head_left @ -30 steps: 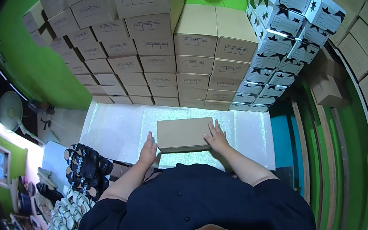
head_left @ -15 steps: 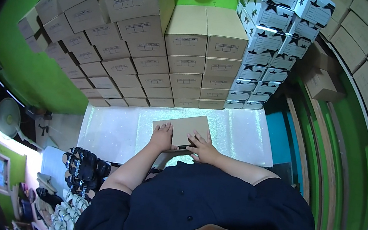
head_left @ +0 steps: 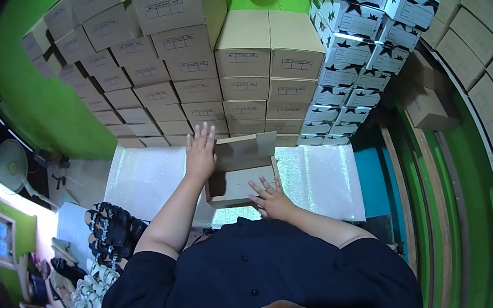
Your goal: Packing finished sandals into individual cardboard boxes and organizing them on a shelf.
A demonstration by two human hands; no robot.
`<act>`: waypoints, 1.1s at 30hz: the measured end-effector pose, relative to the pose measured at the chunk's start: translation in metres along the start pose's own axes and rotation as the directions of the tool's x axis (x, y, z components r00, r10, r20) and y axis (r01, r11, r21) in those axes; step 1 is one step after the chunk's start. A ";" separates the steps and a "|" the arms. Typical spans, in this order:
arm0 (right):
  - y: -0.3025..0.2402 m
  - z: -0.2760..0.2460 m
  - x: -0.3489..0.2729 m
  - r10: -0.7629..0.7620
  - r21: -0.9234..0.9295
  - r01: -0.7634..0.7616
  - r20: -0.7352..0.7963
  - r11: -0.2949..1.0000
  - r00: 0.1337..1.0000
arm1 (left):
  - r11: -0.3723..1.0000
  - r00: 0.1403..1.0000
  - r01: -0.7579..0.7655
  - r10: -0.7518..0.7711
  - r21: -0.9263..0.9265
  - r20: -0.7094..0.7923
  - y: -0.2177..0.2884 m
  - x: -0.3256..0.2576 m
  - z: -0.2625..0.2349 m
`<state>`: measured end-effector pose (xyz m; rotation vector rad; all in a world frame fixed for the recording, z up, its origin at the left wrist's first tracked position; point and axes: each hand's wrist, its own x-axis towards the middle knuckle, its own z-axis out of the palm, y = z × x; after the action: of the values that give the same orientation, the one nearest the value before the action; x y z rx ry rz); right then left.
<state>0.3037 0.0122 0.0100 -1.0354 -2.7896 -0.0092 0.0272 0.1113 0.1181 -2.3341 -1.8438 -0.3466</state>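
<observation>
A brown cardboard box (head_left: pixel 231 203) lies on the white glittery tabletop (head_left: pixel 144 177) in front of me. Its lid (head_left: pixel 245 152) stands raised along the far side, and the part of the inside that shows holds nothing I can make out. My left hand (head_left: pixel 200 158) is at the lid's left edge, fingers stretched out and pointing away from me. Over the box's right near side, my right hand (head_left: pixel 274 203) has its fingers spread. Neither hand grips anything.
Stacked brown boxes (head_left: pixel 195 70) form a wall behind the tabletop. White boxes with black stars (head_left: pixel 345 54) rise at its right end. Black sandals (head_left: pixel 114 230) sit at the left near side, by white footwear (head_left: pixel 92 287). A fan (head_left: pixel 12 163) stands further left.
The box was closed, with both hands flat on its lid. Now the lid is up at the far side. My left hand has moved away from me and left; the right has barely shifted.
</observation>
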 end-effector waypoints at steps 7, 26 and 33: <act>0.001 -0.009 0.005 0.007 0.127 -0.013 0.046 0.992 0.999 | 0.991 0.994 0.101 -0.097 -0.083 0.045 -0.005 -0.025 0.045; 0.067 -0.033 0.000 0.651 0.099 -0.677 0.203 0.729 0.731 | 0.984 0.907 0.119 -0.053 -0.131 0.418 -0.039 -0.097 0.062; 0.058 -0.017 -0.010 0.630 0.243 -0.688 0.281 0.684 0.724 | 0.936 0.916 0.129 0.015 -0.329 0.402 -0.051 -0.122 0.099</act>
<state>0.3512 0.0485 0.0222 -1.9456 -2.2368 0.6501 -0.0402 0.0346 -0.0117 -2.7623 -2.1925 -0.2303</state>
